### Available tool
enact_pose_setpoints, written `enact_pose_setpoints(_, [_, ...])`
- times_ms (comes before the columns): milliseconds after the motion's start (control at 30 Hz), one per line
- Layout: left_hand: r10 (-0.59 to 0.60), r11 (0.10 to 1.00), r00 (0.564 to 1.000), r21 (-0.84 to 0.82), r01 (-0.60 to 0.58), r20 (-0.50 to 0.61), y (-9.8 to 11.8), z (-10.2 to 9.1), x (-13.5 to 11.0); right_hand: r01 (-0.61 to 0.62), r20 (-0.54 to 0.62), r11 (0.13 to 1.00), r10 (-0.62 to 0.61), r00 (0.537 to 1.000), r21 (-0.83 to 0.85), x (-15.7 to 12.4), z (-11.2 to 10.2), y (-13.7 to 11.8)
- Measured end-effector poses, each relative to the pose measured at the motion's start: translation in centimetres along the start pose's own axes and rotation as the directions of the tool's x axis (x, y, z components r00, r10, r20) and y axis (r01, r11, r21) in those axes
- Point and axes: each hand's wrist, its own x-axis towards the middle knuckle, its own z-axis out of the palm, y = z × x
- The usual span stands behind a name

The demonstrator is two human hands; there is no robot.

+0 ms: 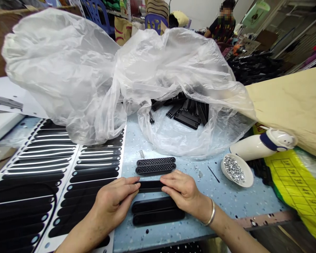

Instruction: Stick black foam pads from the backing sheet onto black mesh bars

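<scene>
Between my two hands is a flat black plastic strip [150, 186], pinched at its ends. The fingers and thumb of my left hand [114, 196] close on its left end, and those of my right hand [183, 189] on its right end. Just beyond it lie two black strips with a lattice surface [156, 164], side by side. Nearer to me rest more smooth black strips [158, 211], partly covered by my right hand. To the left, sheets of black rounded strips [94, 179] on white backing lie flat.
A clear plastic bag [179, 140] spreads across the back, with black comb-ended pieces [186, 117] in its mouth. On the right are a white bowl [249, 179] of small shiny metal parts, a white bottle [252, 146] and a yellow bag [292, 186]. A person [223, 24] sits in the background.
</scene>
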Motion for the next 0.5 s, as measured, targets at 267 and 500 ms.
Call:
enact_pose_setpoints(267, [0.033, 0.999, 0.999, 0.028, -0.033, 0.0, 0.0, -0.1, -0.1, -0.048, -0.003, 0.998, 0.048, 0.999, 0.049, -0.7, -0.8, 1.4])
enact_pose_setpoints(500, [-0.008, 0.999, 1.0, 0.048, 0.007, 0.021, -0.4, 0.1, 0.1, -0.424, -0.096, 0.895, 0.438, 0.894, 0.136, -2.6, -3.4, 1.6])
